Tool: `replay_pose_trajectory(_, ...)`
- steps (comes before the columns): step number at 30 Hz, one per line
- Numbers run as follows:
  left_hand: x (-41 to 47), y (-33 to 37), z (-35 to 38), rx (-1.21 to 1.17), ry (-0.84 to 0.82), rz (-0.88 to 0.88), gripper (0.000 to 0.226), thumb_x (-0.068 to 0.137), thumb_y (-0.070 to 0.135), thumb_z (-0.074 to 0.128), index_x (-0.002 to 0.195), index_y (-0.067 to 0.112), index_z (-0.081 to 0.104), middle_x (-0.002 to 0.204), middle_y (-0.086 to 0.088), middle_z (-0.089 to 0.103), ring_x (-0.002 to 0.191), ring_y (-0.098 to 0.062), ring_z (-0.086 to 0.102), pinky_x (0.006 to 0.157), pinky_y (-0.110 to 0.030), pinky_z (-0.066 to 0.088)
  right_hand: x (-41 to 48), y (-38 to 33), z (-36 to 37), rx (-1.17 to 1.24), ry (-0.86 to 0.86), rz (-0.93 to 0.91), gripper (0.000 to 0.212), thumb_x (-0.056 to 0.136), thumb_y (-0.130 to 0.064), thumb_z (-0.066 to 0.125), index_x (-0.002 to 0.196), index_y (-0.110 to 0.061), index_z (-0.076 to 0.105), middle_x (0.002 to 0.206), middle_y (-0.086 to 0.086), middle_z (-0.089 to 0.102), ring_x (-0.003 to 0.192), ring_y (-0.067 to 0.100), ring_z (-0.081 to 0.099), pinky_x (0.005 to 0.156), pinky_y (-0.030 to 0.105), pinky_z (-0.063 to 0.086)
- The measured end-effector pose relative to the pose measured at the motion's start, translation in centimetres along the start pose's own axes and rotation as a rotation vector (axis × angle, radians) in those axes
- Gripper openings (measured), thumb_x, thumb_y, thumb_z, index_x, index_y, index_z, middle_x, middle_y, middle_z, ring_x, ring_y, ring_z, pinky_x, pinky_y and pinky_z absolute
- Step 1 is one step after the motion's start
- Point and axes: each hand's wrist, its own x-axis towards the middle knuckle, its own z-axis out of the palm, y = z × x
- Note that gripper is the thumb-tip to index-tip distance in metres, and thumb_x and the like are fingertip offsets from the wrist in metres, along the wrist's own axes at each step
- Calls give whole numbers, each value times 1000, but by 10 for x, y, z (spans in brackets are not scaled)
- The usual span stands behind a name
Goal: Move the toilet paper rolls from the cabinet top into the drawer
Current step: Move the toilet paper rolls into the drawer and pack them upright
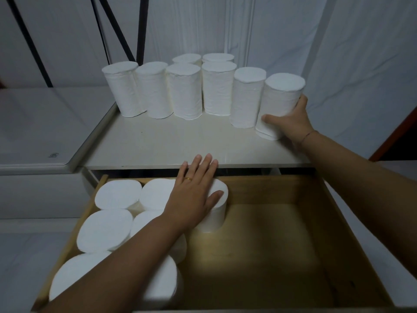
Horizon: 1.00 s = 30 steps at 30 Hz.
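Nothing legible; a mark [53,155] on the white unit [33,132] is blurred.

The toilet paper rolls [184,91] are white, the cabinet top [158,141] beige — the drawer [270,245] tan wood

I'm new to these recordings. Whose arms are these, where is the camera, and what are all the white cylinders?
There is no machine here: a person works with bare hands. The single picture comes from a wide-angle camera worn on their head, looking forward and down. The white cylinders are toilet paper rolls. Eight stand on the cabinet top. Several more stand packed at the left of the open wooden drawer below. The right hand has its grip round the rightmost roll on top, thumb in front and fingers behind. The left hand lies flat, fingers straight, on a roll in the drawer, holding nothing.
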Motion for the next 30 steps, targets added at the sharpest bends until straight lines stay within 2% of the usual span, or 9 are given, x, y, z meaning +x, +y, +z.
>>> replay_pose_trajectory(3,-1,0,-1,8,-9,2,69,93,58,13,151,24,-1,160,2,-6,147,-16,-13,117,-34,-13,-31,-2,-11,46,-106,-3,100,62,-23,83,138,-23,18,133,1,42,119,19,44,103,42,40)
replay_pose_trajectory(7,-9,0,-4,21,-32,2,68,97,53,23,151,23,-2,160,0,-12,146,-18,-17,115,-33,-15,-70,-7,-25,-42,-190,-27,103,62,-26,85,139,-23,18,129,-5,41,118,16,43,98,32,37)
replay_pose_trajectory(12,-27,-5,-10,62,-120,10,69,95,57,20,151,24,-2,158,-2,-20,145,-20,-20,116,-36,-14,-124,-16,-38,-31,-400,-13,113,57,-21,89,144,-18,17,139,4,42,126,21,44,104,41,42)
replay_pose_trajectory(16,-39,-10,-11,81,-207,6,69,95,57,17,152,24,-4,158,0,-18,145,-17,-20,115,-35,-14,-163,-15,-33,-152,-547,-92,102,59,-1,85,140,0,24,127,1,41,120,16,42,85,-1,38)
replay_pose_trajectory(18,-41,-10,-10,48,-225,1,68,95,57,17,152,24,-3,159,2,-14,146,-15,-16,115,-33,-13,-176,-4,-27,-208,-622,-128,95,60,6,82,137,6,26,125,5,38,116,11,38,83,-8,31)
replay_pose_trajectory(20,-42,-10,-9,18,-229,0,68,95,57,18,152,25,-2,160,3,-9,146,-13,-13,116,-33,-11,-180,10,-21,-188,-687,-93,94,61,6,82,137,3,26,128,6,40,115,8,41,85,-5,33)
replay_pose_trajectory(23,-42,-11,-7,19,-222,-3,67,95,57,17,151,25,-2,160,4,-8,146,-12,-12,117,-32,-9,-180,23,-10,-164,-771,35,100,61,-11,86,142,-7,27,138,6,44,125,16,45,85,5,41)
replay_pose_trajectory(26,-42,-12,-5,14,-211,-6,68,95,58,16,151,26,-1,160,4,-7,146,-12,-11,118,-33,-8,-176,39,3,-139,-713,45,119,44,-23,93,139,-4,25,136,7,41,129,21,41,100,22,40)
replay_pose_trajectory(30,-43,-12,-4,14,-202,-8,72,90,62,9,151,26,0,160,4,-6,147,-12,-10,118,-33,-8,-180,64,15,-194,-648,8,110,55,-11,89,142,-10,22,141,7,38,132,19,38,108,39,39)
